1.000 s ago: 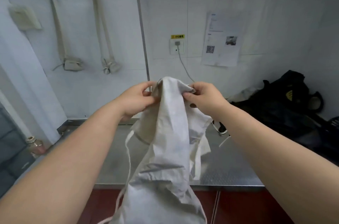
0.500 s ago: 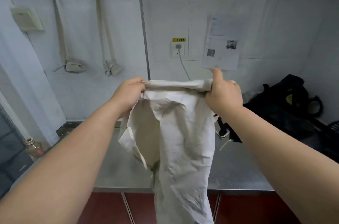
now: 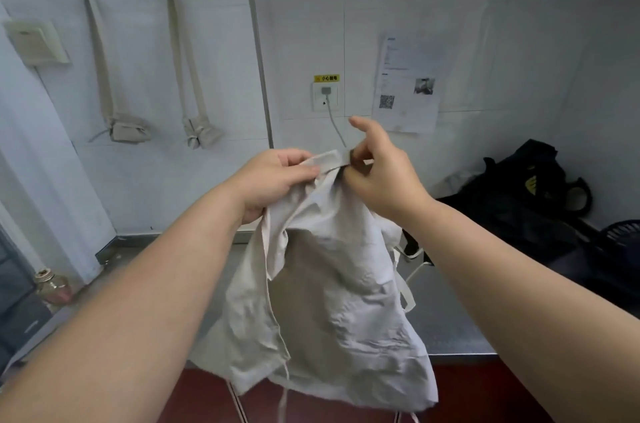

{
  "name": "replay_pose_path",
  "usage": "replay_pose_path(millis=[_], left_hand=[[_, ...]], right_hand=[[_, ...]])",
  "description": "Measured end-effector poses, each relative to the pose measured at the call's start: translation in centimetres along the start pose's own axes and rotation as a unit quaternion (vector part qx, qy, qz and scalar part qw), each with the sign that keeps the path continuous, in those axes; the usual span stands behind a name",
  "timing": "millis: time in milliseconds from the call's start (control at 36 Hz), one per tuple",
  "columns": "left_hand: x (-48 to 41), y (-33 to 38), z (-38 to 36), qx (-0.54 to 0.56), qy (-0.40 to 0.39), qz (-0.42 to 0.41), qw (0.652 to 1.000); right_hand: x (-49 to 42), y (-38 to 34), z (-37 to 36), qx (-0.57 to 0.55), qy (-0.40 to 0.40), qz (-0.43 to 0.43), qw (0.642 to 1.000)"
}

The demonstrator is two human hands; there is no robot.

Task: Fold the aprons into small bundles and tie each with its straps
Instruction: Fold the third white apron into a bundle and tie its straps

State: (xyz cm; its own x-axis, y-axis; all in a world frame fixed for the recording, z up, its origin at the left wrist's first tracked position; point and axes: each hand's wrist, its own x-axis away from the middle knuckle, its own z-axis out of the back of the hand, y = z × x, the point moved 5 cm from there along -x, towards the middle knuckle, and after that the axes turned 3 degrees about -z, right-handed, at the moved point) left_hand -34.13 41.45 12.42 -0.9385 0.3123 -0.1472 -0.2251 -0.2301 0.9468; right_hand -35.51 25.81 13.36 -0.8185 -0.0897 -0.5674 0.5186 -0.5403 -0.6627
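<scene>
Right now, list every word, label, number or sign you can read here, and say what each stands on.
"小心触电", black on the yellow label above the wall socket; the last characters are blurred.
On the paper sheet on the wall: printed lines too small to read, plus a QR code and a small photo.
On the black bag: a yellowish emblem, unreadable.
On the apron: no text shows.

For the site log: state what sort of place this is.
Likely a kitchen utility room: a stainless steel counter against a white wall, tied apron bundles hanging on it, another apron in the left hand and right hand.
</scene>
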Motion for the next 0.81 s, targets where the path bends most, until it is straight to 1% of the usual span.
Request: replay_pose_path(millis=[56,83,139,167,194,222,250,278,306,361,389,444,500,556,611,639,694,750,806], left_hand=[[-0.1,0.3,0.0,0.049,0.01,-0.02,0.999],[-0.2,0.5,0.0,0.065,0.014,-0.033,0.997],[-0.1,0.8,0.2,0.099,0.023,-0.057,0.993],[0.0,0.9,0.3,0.123,0.025,-0.059,0.99],[0.1,1.1,0.4,0.149,0.024,-0.058,0.987],[0.2,1.2,0.6,0.175,0.02,-0.055,0.983],[0.3,1.2,0.7,0.192,0.014,-0.053,0.98],[0.5,1.3,0.8,0.202,0.007,-0.052,0.978],[0.7,1.4,0.8,0.21,0.003,-0.053,0.976],[0.8,1.4,1.0,0.226,0.001,-0.054,0.973],[1.0,1.2,1.1,0.234,0.004,-0.052,0.971],[1.1,1.0,1.2,0.242,0.008,-0.049,0.969],[1.3,1.0,1.3,0.237,0.008,-0.049,0.97],[1.6,0.9,1.5,0.232,0.019,-0.047,0.971],[1.8,0.6,1.8,0.239,0.032,-0.04,0.97],[2.0,0.3,2.0,0.246,0.033,-0.034,0.968],[2.4,-0.2,2.2,0.267,0.011,-0.006,0.964],[2.9,-0.9,2.1,0.257,-0.013,0.042,0.965],[3.4,-1.6,1.6,0.229,-0.04,0.083,0.969]], right_hand=[[0.1,0.7,0.2,-0.007,-0.023,-0.035,0.999],[0.0,1.5,0.2,0.0,-0.053,-0.071,0.996],[0.4,3.9,-0.2,0.059,-0.149,-0.158,0.974],[0.9,5.1,-0.6,0.102,-0.195,-0.181,0.959],[1.2,5.9,-0.9,0.131,-0.219,-0.186,0.949],[1.5,6.5,-1.0,0.14,-0.211,-0.188,0.949],[1.7,7.0,-1.0,0.124,-0.19,-0.199,0.953],[2.0,7.2,-1.0,0.085,-0.173,-0.223,0.956],[2.2,7.5,-1.2,0.033,-0.17,-0.259,0.95],[2.7,7.7,-1.9,-0.04,-0.198,-0.319,0.926],[2.8,7.6,-2.5,-0.066,-0.216,-0.33,0.917],[3.2,6.9,-3.5,-0.108,-0.237,-0.309,0.915],[3.3,6.0,-4.3,-0.107,-0.245,-0.251,0.931],[3.3,4.9,-5.1,-0.105,-0.254,-0.209,0.939],[3.0,4.0,-5.3,-0.102,-0.232,-0.192,0.948],[2.7,3.6,-5.2,-0.089,-0.202,-0.184,0.958],[2.0,3.1,-4.1,-0.063,-0.12,-0.18,0.974],[1.5,2.7,-2.7,-0.067,-0.046,-0.17,0.982],[0.8,2.7,-1.7,-0.076,-0.02,-0.173,0.982]])
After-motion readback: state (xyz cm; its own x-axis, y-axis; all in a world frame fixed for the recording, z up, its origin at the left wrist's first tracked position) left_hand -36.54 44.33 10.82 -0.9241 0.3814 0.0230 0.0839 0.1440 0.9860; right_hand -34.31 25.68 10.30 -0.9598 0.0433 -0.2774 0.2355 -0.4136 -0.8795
